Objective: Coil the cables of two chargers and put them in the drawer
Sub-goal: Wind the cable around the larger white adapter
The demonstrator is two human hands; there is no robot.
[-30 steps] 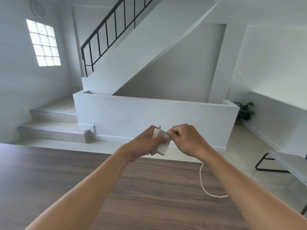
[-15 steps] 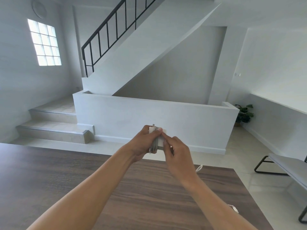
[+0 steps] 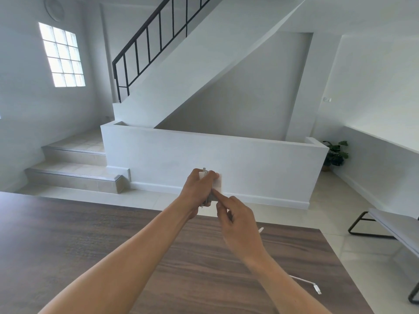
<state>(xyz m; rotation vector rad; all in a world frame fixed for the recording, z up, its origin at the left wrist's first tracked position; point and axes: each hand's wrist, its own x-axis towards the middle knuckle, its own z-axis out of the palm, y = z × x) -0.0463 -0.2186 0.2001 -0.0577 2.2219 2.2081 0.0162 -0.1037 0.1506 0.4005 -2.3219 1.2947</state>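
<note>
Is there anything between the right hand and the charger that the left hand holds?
Nothing visible: the right hand already touches the charger gripped in the left hand. No drawer is in view.

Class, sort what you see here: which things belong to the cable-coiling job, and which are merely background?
Part of the job:
left hand
right hand
white charger
wound cable
loose cable end

Background:
wooden table
bench
potted plant
stairs
window
</note>
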